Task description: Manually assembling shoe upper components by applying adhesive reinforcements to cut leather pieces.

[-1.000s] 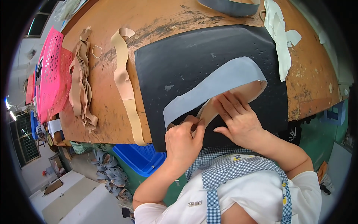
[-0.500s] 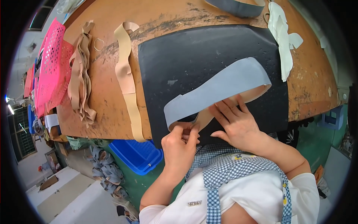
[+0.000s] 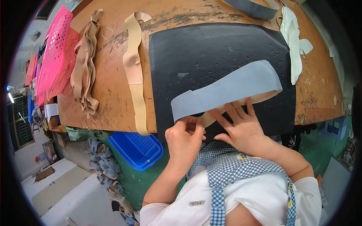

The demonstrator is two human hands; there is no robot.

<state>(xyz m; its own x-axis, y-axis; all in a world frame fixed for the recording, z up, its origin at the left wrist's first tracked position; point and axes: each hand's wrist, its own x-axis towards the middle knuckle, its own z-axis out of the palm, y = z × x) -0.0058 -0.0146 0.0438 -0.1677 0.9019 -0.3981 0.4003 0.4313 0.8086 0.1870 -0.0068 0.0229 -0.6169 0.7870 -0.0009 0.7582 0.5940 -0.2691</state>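
A wide band (image 3: 226,88), blue-grey on its outer face and tan on the inner, lies curved into a long loop on the black mat (image 3: 211,49) that covers the near middle of the worktop (image 3: 113,64). The step in hand looks to be handling the near run of this band. The left hand (image 3: 184,139) is closed, thumb against curled fingers, pinching the strip close to the loop's left end; just what sits inside that pinch is hidden. The right hand (image 3: 243,126) is open, fingers spread over the tan near run and thumb held away, seemingly to steady it; whether it presses or only rests cannot be told. The pinching fingers also cover any join, so whether the ends meet there does not show. From this hold, the next move seems to call for a firm pinch on the left and a flat, light right palm, so that the near run does not twist or slide while the limp far side leans. To the left, apart from the hands, lie a pale tan strip (image 3: 132,60) and a bundle of brown strips (image 3: 86,64).
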